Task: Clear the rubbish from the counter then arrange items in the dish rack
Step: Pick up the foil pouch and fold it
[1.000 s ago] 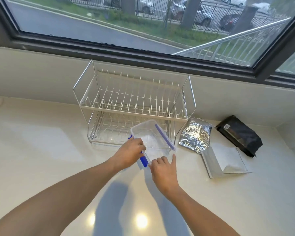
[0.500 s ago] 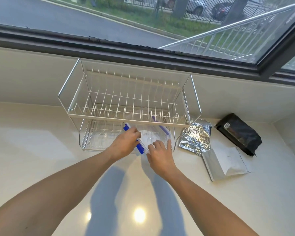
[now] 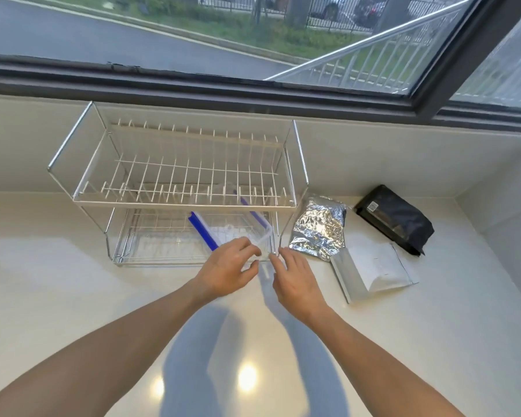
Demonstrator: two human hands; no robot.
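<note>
Rack (image 3: 184, 203): two-tier wire frame, standing on the bench (image 3: 57, 296) against the wall below the window (image 3: 253, 34), at 12 o'clock from my hands. Upper tier holds nothing that I can see.

Box (image 3: 238, 233): clear plastic, blue clips along two sides, sitting in the rack's lower tier toward its 3 o'clock end, near corner at the tier's front edge.

Left hand (image 3: 227, 270): just at 6 o'clock of the box, fingers loosely curled, fingertips at the box's near rim. I cannot tell whether they touch it; the hand clasps nothing that I can see.

Right hand (image 3: 295, 279): at 3 o'clock of my left hand, a narrow gap between them. Fingers spread and extended, holding nothing, tips near the rack's front right post and the box's near corner.

Foil bag (image 3: 319, 233): crumpled, silver, lying flat on the bench just at 3 o'clock of the rack.

White pouch (image 3: 373, 272): flat, at 5 o'clock of the foil bag, its top corner touching or slightly under that bag.

Black bag (image 3: 394, 218): at 3 o'clock of the foil bag, near the wall, its lower end meeting the white pouch's far corner.

Both forearms reach in from 6 o'clock, casting shadows on the bench.
</note>
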